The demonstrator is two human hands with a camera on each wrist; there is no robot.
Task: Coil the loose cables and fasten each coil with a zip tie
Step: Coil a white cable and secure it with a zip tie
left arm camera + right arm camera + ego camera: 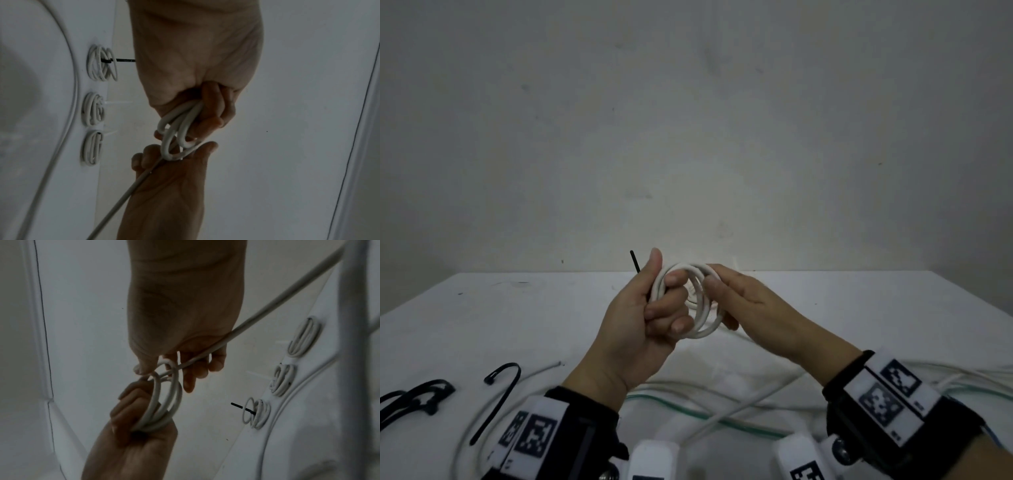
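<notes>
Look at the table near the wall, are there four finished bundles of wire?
No, the left wrist view shows three tied coils lying in a row on the table.

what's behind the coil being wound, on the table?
Behind the white cable coil gripped by the left hand, three finished white coils lie in a row; one carries a black zip tie. In the head view, the hands hide them.
</notes>
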